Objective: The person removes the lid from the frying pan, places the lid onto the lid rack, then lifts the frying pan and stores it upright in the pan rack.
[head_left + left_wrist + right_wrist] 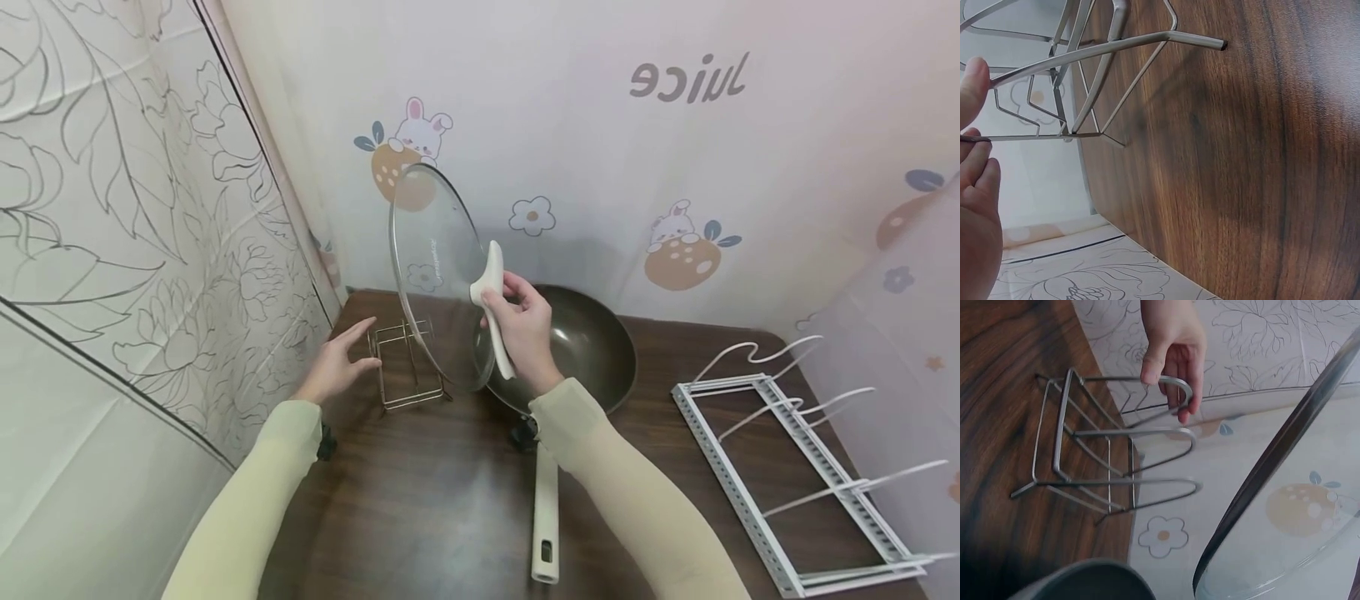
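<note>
My right hand [528, 333] grips the cream handle [493, 271] of a clear glass lid [438, 250], which stands tilted nearly on edge in the air. Below and right of the lid, a dark wok [596, 354] with a cream handle [546, 517] sits on the table. To the left stands a small metal wire rack [1060, 437] with several upright loops. My left hand [333, 367] holds its end loop, thumb on one side and fingers on the other, as the right wrist view shows. The lid is apart from the rack's loops in that view.
A white metal rack [738, 496] with curved wire dividers lies at the right of the brown wooden table [390, 508]. Patterned sheets [570, 125] hang behind the table and along both sides.
</note>
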A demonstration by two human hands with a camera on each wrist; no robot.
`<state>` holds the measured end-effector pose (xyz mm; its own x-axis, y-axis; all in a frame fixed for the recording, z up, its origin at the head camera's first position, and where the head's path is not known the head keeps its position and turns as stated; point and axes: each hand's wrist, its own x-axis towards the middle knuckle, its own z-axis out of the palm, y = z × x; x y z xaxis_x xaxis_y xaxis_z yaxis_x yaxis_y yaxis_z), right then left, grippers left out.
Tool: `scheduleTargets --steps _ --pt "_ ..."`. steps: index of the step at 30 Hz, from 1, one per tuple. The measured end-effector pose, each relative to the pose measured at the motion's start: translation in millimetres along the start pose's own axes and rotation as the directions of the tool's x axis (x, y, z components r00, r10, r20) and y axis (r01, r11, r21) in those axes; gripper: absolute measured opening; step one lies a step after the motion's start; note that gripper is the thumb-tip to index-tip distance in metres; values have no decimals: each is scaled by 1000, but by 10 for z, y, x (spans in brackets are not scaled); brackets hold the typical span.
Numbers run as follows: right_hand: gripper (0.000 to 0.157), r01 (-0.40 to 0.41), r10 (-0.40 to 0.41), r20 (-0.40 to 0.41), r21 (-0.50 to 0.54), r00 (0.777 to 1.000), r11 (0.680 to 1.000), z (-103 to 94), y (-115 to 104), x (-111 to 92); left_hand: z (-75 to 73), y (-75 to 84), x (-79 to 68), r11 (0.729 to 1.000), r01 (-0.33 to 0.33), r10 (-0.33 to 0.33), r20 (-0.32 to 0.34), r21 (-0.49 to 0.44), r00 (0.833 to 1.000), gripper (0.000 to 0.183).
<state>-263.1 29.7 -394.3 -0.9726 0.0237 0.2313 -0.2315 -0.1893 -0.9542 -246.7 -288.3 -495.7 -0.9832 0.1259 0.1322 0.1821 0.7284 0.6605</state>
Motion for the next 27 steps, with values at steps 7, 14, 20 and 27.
scheduleTargets --steps 7,14,20,27 --pt "36 15 -17 34 37 999 999 140 42 4 20 -8 87 1000 -7 8 25 -18 1000 81" --pt "36 42 -47 68 77 997 996 245 35 -16 30 29 111 999 -11 12 44 -40 999 82" --pt "35 50 -59 73 126 996 991 328 43 -19 29 13 123 999 -10 12 41 -44 999 82" --pt "35 28 -48 90 207 995 978 416 72 -24 32 6 144 999 9 -7 50 -48 999 83"
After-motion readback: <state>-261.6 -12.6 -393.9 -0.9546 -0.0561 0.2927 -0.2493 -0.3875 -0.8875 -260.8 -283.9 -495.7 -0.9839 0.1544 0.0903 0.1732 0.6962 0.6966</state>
